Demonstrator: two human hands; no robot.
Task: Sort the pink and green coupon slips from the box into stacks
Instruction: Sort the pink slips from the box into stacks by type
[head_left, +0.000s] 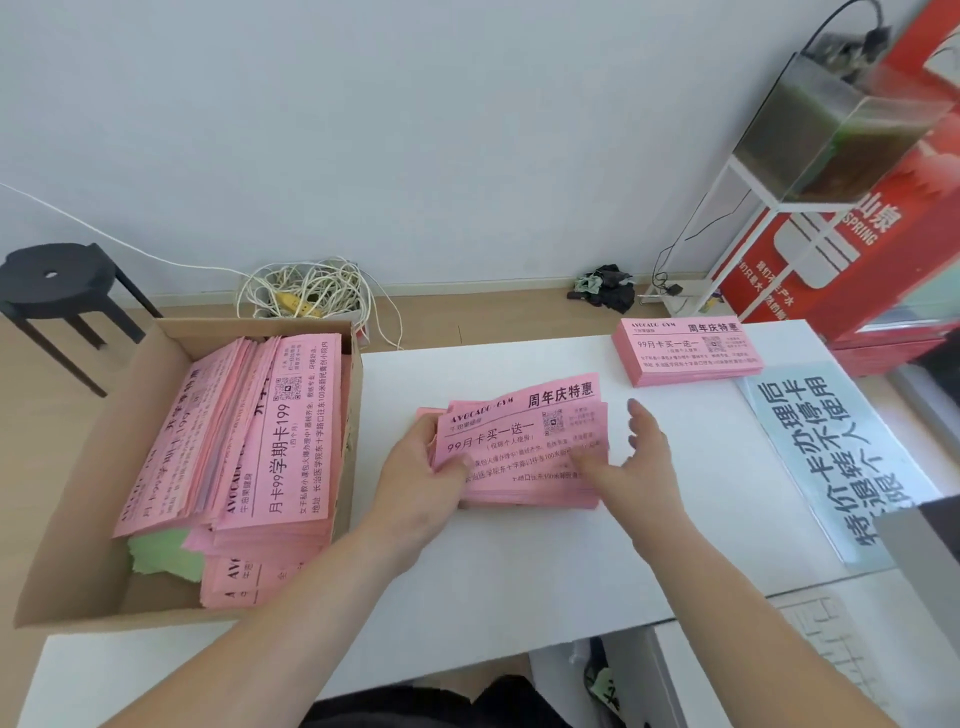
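Left hand (421, 467) pinches the uneven pile of pink paper coupon slips (524, 447); right hand (641, 457), fingers straight, holds nothing — top slips may slide.

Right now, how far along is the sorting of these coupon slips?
Done: one neat pink stack sits at the far right of the table. In hand: the left hand grips a loose pink bundle mid-table; the right hand rests open at its other end. Left: the box holds many pink slips, with green slips peeking beneath; no green pile shows yet.
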